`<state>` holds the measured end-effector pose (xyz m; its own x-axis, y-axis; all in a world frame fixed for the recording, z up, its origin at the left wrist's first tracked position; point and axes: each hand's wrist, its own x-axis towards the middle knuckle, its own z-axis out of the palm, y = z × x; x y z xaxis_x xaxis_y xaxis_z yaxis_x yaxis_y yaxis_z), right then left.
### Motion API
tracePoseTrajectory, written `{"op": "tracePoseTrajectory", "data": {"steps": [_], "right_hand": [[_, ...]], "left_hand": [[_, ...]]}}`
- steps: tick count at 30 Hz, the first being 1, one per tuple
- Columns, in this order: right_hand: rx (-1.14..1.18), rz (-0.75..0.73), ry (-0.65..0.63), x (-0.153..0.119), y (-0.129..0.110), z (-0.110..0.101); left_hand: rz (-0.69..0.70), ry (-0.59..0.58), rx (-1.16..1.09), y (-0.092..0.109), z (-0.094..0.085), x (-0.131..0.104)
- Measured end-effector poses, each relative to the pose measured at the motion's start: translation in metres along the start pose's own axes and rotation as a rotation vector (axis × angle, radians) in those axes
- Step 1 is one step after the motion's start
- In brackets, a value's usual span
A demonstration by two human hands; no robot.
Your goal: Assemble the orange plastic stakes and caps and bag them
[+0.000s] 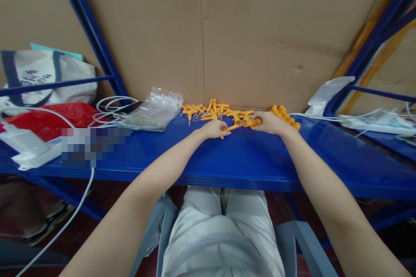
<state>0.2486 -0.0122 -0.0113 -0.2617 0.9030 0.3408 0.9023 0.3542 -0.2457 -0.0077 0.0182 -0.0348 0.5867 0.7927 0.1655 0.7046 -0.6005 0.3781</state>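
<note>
My left hand [214, 129] is closed on the orange handle of a corkscrew [234, 127], whose stem points right toward my other hand. In my right hand [269, 122], the fingers are wrapped round an orange plastic piece [255, 122] at the tip of that corkscrew; whether the two parts touch is too small to tell. Behind my hands lies a pile of orange T-handled corkscrews [198, 110] with bare metal spirals. Just beyond my right hand, several orange plastic pieces [282, 112] are grouped close together, partly hidden by the hand.
All this lies on a blue metal table [234, 160] against a cardboard panel [208, 39]. Clear plastic bags [159, 108] and coiled white cables [110, 108] are on the left, near a white power strip [39, 153]. Another plastic bag [328, 95] stands at right.
</note>
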Motion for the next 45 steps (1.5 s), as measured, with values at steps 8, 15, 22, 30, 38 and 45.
{"op": "tracePoseTrajectory", "data": {"steps": [8, 15, 22, 30, 38, 45], "right_hand": [[0.017, -0.003, 0.006, -0.001, 0.007, -0.004], [0.016, 0.008, 0.016, -0.003, 0.007, -0.01], [0.057, -0.082, -0.015, -0.002, -0.005, -0.003], [0.072, -0.127, 0.026, -0.002, -0.017, 0.0], [0.082, -0.169, 0.091, 0.001, -0.017, 0.005], [0.135, -0.195, 0.074, 0.002, -0.012, 0.009]], "left_hand": [[0.028, 0.021, 0.031, 0.0, 0.0, 0.0], [0.001, 0.011, 0.013, 0.006, -0.001, -0.002], [-0.022, 0.144, 0.047, 0.006, 0.001, -0.003], [0.011, 0.355, 0.074, 0.009, 0.0, -0.005], [0.045, 0.411, 0.073, 0.006, -0.002, -0.005], [0.048, 0.372, 0.103, 0.006, -0.005, -0.007]]}}
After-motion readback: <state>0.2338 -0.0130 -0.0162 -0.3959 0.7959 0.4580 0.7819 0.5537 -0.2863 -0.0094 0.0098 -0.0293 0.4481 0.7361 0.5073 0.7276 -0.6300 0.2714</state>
